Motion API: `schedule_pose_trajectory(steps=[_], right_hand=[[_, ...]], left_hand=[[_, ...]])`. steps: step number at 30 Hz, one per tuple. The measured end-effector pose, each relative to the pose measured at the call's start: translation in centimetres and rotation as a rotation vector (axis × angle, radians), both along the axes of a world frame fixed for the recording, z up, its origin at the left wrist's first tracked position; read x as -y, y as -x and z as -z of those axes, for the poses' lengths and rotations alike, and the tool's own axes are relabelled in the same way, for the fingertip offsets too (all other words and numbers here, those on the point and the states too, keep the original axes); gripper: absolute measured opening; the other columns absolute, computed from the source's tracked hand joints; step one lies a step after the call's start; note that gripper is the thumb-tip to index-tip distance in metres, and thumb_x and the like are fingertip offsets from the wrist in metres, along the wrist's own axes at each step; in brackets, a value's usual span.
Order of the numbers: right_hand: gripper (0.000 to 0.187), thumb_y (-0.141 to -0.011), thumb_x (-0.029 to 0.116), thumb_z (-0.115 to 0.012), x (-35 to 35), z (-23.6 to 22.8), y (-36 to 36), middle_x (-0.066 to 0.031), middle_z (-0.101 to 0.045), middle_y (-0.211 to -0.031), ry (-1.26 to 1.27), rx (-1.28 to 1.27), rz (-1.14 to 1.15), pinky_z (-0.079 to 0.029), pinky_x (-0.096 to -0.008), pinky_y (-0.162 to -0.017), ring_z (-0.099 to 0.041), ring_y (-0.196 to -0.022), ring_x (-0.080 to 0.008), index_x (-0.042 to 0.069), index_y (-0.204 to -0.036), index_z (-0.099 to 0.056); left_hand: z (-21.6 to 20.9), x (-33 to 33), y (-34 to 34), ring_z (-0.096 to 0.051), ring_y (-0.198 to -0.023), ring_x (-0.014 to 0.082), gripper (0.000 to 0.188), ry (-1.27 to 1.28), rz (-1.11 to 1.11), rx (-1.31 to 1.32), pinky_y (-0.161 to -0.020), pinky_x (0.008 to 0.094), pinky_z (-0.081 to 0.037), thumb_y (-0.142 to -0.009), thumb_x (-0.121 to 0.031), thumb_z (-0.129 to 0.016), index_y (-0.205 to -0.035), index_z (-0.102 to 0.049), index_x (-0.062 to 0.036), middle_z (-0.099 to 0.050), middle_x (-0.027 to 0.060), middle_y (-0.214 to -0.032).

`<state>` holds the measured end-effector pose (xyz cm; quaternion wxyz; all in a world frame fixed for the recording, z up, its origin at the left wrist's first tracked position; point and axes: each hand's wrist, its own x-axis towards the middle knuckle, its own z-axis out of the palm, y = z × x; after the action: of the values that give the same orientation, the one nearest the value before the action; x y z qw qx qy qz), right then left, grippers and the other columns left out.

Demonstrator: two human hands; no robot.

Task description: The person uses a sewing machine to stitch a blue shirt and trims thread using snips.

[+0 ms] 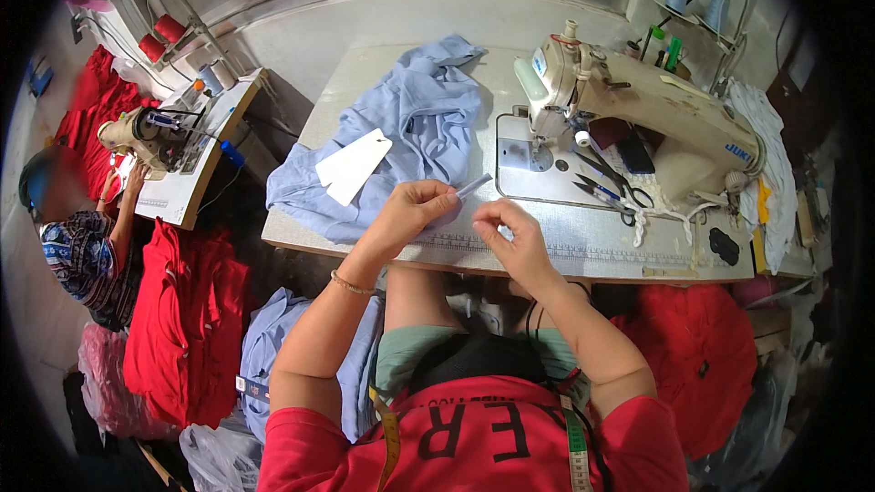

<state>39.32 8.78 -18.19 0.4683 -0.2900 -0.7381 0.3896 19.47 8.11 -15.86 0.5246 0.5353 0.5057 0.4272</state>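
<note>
My left hand is closed in a pinch on a narrow light-blue fabric strip, whose free end points up to the right. Just right of it, my right hand has its fingers curled together; whatever they hold, if anything, is too small to make out. Both hands are over the front edge of the sewing table. Behind my left hand lies a crumpled light-blue garment, with two white card templates overlapping on it. The needle area of a sewing machine is beyond my right hand.
Black-handled scissors and a second pair of snips lie beside the machine, near a dark phone. A ruler strip runs along the front edge. Red garments hang left; a co-worker sits at another machine.
</note>
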Motion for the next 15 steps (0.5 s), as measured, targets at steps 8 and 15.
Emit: schedule_pose_trajectory(steps=[8, 15], right_hand=[[0.017, -0.081, 0.006, -0.066, 0.2, -0.8, 1.8, -0.0092, -0.065, -0.093, -0.101, -0.064, 0.219, -0.047, -0.0299, -0.076, -0.061, -0.082, -0.0231, 0.002, -0.097, -0.064], [0.016, -0.079, 0.009, -0.069, 1.4, -1.4, 0.3, -0.0083, -0.068, -0.091, -0.015, -0.056, 0.256, -0.044, -0.0347, -0.081, -0.060, -0.086, -0.0258, 0.004, -0.094, -0.066]], left_hand=[[-1.4, 1.2, -1.5, -0.046, -0.066, 0.0013, 0.017, -0.051, 0.004, 0.108, -0.057, 0.0165, -0.035, -0.089, -0.018, -0.064, -0.092, -0.067, -0.0012, -0.058, -0.0055, -0.077], [-1.4, 1.9, -2.9, -0.050, -0.069, 0.0026, 0.014, -0.138, 0.019, 0.043, -0.060, 0.0180, -0.040, -0.088, -0.012, -0.065, -0.092, -0.066, 0.0011, -0.060, -0.0036, -0.076]])
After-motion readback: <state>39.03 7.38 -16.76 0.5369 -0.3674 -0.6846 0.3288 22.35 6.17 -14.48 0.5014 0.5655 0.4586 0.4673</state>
